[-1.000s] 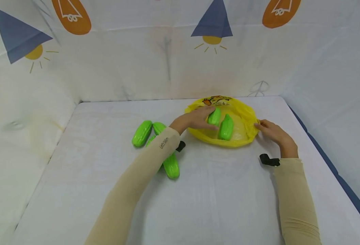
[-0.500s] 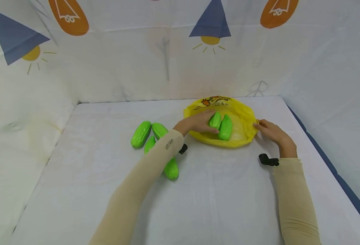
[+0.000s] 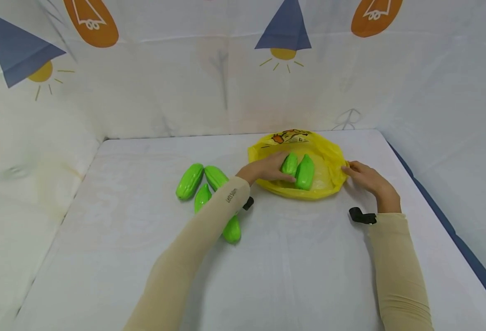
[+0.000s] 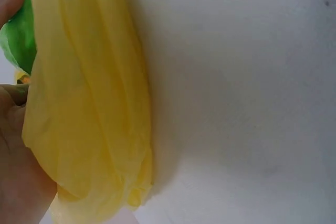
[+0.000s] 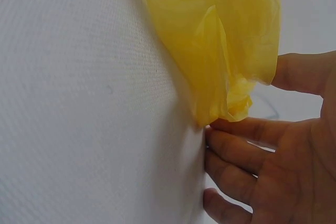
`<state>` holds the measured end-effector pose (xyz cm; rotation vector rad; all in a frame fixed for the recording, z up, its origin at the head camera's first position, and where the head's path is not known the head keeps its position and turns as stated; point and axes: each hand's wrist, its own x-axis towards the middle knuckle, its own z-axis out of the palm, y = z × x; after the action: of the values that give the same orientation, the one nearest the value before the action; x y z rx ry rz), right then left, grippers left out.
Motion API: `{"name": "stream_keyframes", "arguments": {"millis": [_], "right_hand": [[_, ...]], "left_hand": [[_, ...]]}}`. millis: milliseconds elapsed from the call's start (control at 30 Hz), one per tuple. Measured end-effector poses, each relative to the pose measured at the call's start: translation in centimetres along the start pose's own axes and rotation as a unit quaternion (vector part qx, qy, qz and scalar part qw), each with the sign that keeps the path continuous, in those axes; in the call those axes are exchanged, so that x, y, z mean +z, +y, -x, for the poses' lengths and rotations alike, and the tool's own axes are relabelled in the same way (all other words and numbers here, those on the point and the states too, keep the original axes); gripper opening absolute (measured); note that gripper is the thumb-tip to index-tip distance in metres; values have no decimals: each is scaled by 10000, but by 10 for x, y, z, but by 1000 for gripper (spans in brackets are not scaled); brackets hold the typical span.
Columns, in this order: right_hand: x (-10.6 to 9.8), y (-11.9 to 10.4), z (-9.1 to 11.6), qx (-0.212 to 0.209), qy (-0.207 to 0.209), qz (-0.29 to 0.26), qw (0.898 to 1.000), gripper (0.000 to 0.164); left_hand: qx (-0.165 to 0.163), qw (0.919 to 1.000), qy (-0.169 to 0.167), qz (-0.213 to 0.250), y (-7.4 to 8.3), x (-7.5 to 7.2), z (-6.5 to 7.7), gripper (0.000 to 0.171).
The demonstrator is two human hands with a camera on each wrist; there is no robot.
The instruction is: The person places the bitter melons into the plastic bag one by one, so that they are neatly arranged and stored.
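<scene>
A yellow plastic bag [image 3: 329,177] lies with its mouth spread, two shiny green, ridged, cucumber-like toy vegetables inside it. My left hand [image 3: 269,168] reaches over the bag's left rim, holding the left toy vegetable [image 3: 289,164], thumb in front and fingers mostly hidden behind. Beside it in the bag lies the other toy vegetable [image 3: 305,172]. In the left wrist view, the thumb [image 4: 13,1] is against the green surface and bag plastic hides much of the hand. My right hand [image 3: 368,179] pinches the bag's right edge between thumb and forefinger, the other fingers loosely bent beneath.
Several more green toy vegetables [image 3: 190,181] lie left of the bag, partly covered by the left sleeve [image 3: 197,234]. White cloth walls [image 3: 176,92] with lamp prints stand behind and beside the white table [image 3: 300,266].
My left hand has lowered slightly with the left toy vegetable, which now sits a little deeper in the bag beside the other one. The right hand keeps its hold on the rim.
</scene>
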<state>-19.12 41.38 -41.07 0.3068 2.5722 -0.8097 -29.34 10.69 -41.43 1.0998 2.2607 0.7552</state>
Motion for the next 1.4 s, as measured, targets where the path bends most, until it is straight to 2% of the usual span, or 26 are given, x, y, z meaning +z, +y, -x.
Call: {"name": "stream_keyframes", "arguments": {"millis": [367, 933, 1233, 1400], "right_hand": [[-1, -1, 0, 23, 28, 21, 10000, 94], [0, 1, -2, -18, 11, 12, 10000, 94], [1, 1, 0, -61, 12, 69, 10000, 95], [1, 1, 0, -45, 29, 80, 10000, 95]], "left_hand": [[-191, 9998, 40, 41, -3, 8, 0, 89], [-119, 9998, 113, 122, -2, 9, 5, 90], [-412, 9991, -28, -77, -1, 8, 9, 104], [-285, 9995, -6, -125, 0, 5, 8, 103]]}}
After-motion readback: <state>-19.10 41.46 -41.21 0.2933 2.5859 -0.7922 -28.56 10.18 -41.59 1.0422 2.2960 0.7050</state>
